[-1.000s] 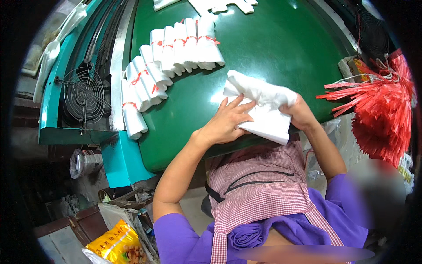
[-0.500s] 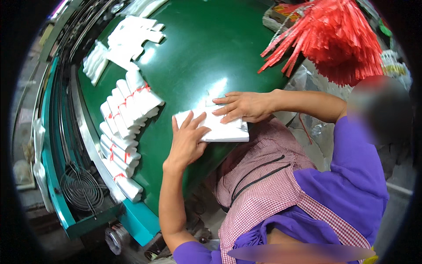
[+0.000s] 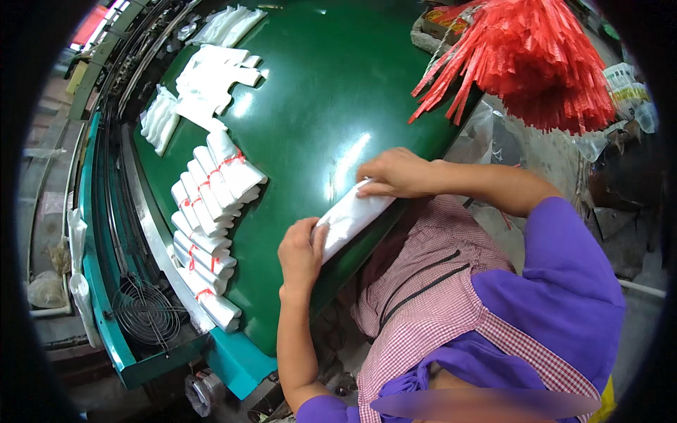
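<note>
A stack of white plastic bags (image 3: 355, 215), rolled into a narrow bundle, lies slantwise on the near part of the green table (image 3: 317, 106). My left hand (image 3: 301, 255) is closed around its lower left end, thumb on the near side. At the upper right end my right hand (image 3: 396, 173) grips the bundle with curled fingers. Left of my hands lies a row of rolled white bag bundles (image 3: 220, 185), tied with red strips and overlapping one another.
Loose white bags (image 3: 211, 81) lie at the table's far left. A big bunch of red plastic strips (image 3: 536, 63) hangs at the far right. Along the left edge runs a teal machine frame (image 3: 106, 338) with a round wire fan guard (image 3: 147, 310).
The bag stack lay flat under my spread hands; now it is rolled narrow and tilted. Both hands have closed on its ends, the left one lower, the right one slightly farther right.
</note>
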The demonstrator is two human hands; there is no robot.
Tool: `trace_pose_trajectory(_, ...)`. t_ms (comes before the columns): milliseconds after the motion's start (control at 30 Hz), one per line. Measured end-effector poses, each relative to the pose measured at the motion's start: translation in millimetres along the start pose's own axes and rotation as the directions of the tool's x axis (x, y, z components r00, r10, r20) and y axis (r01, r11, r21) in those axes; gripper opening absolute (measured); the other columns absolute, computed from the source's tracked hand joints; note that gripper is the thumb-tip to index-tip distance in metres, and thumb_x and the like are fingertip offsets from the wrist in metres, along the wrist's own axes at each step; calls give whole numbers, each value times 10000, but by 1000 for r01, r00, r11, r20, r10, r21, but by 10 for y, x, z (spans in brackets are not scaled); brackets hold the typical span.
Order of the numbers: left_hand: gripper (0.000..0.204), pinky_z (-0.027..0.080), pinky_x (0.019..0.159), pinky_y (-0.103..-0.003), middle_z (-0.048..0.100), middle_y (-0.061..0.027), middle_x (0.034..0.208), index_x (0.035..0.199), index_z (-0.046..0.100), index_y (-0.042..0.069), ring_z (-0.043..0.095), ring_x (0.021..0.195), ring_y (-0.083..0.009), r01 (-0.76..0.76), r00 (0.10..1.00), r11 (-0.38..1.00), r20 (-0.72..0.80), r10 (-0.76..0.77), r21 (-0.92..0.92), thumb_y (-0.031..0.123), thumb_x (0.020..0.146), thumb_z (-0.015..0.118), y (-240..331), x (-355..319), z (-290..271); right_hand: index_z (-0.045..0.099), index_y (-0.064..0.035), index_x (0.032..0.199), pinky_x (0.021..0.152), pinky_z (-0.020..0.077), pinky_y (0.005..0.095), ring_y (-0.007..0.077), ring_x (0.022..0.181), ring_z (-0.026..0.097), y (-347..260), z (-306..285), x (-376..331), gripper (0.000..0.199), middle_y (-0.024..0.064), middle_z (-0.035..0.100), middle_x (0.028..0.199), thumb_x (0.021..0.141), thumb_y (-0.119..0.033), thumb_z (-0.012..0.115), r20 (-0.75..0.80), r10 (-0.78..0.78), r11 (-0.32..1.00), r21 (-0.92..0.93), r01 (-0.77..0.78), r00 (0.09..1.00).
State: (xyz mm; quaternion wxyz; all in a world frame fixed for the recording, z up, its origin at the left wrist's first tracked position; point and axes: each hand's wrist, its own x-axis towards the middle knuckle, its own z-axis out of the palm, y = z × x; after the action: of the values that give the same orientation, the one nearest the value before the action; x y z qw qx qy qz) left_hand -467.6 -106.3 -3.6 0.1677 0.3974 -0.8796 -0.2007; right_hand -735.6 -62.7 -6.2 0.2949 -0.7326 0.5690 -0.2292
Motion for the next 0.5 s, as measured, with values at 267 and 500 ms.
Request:
trace_pose_trajectory(267,374,460,858,-380,598,-146,1047,1075,579,-7,570,948,-301,8,999,983,34,-1,-186,158,783,745,205,170,225,672,-37,937,737,505,382,287,815,649,312,134,-148,212,134,678,913,851,-230,657,-505,-64,964,193,185,861)
trace_pose_trajectory(500,329,470,738,-301,576,-96,902,1022,633,-11,572,786,-200,173,943,900,332,-35,-399,92,732,751,271,201,252,583,-28,1053,452,406,173,43,550,531,908,-243,-1063,279,16,608,783,904,-251,657,-642,644,665,739,110,415)
